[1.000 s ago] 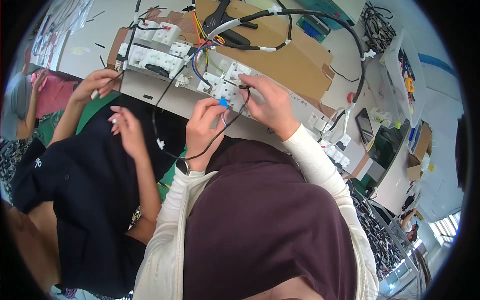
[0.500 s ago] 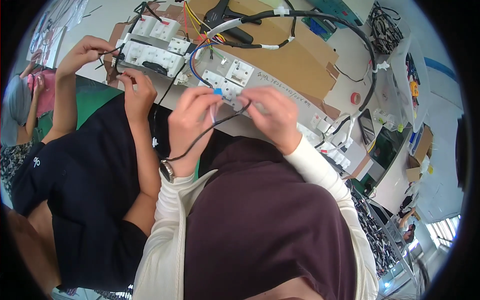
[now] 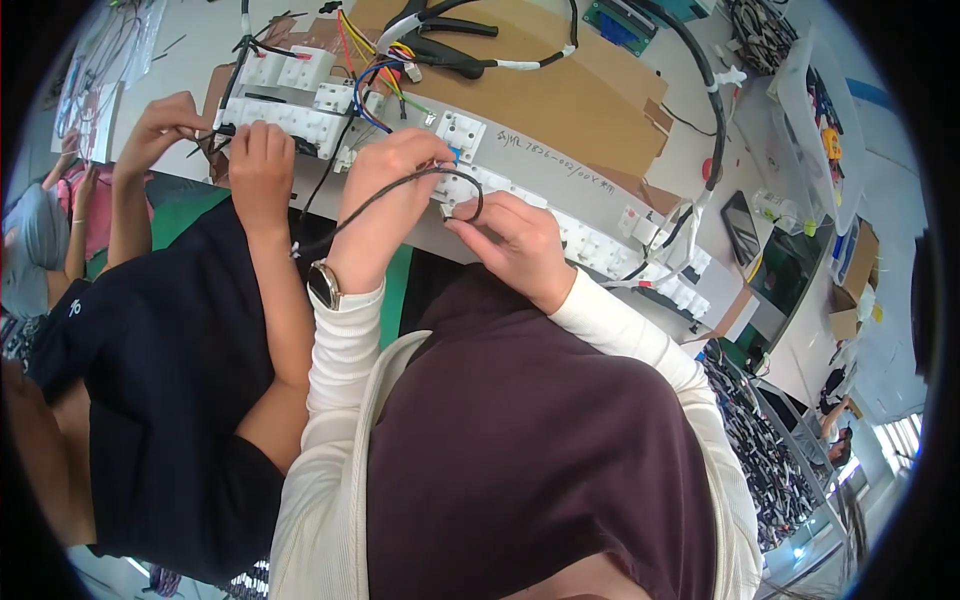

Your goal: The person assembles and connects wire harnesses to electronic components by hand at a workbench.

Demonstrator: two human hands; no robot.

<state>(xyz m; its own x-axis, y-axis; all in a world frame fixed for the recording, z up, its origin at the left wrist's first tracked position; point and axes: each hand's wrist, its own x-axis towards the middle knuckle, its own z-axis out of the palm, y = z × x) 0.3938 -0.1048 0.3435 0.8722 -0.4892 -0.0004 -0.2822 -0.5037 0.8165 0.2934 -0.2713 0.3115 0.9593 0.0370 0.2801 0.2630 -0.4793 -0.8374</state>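
Observation:
My left hand point(image 3: 392, 190) is closed over a small blue connector point(image 3: 455, 156), mostly hidden by the fingers, at a white fixture block point(image 3: 462, 130) on the long grey board. Whether the connector sits in the block I cannot tell. My right hand point(image 3: 518, 240) pinches the end of a thin black cable point(image 3: 385, 192) between thumb and fingers. A small pale piece point(image 3: 449, 211) shows at those fingertips. The cable arches over my left hand and curls down into my right. Blue and dark wires point(image 3: 366, 95) run toward my left hand from a bundle behind it.
At my left, a co-worker's hands point(image 3: 262, 175) handle a black cable at white blocks point(image 3: 285, 120). A thick black cable point(image 3: 712, 120) loops over the brown cardboard point(image 3: 560, 110). Behind lies a black clamp point(image 3: 440, 50). A phone point(image 3: 740, 228) and a clear bin point(image 3: 825, 150) are at the right.
My left hand has moved up against the fixture block with the blue connector. My right hand has come lower and left, its cable end now below the block. The view has shifted slightly.

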